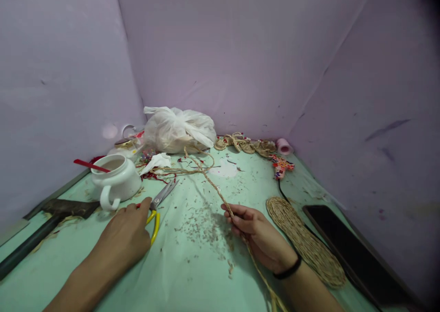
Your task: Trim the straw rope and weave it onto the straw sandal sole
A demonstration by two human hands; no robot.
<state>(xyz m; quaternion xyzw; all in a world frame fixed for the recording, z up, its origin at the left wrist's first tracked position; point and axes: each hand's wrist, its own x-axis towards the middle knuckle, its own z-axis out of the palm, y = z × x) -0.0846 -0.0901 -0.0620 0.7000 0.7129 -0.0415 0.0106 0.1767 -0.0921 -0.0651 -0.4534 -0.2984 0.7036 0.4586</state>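
Pinching the braided cord between thumb and fingers, the right hand has a nearly closed grip; the cord runs across the tabletop. The left hand rests by the scissors, its grip's opening hidden. The white pot and hammer crowd its left; the woven sole and phone lie right.

No text, label, brand, number or sign can be read anywhere: the white pot at ten o'clock and the dark phone at four o'clock both show plain surfaces.
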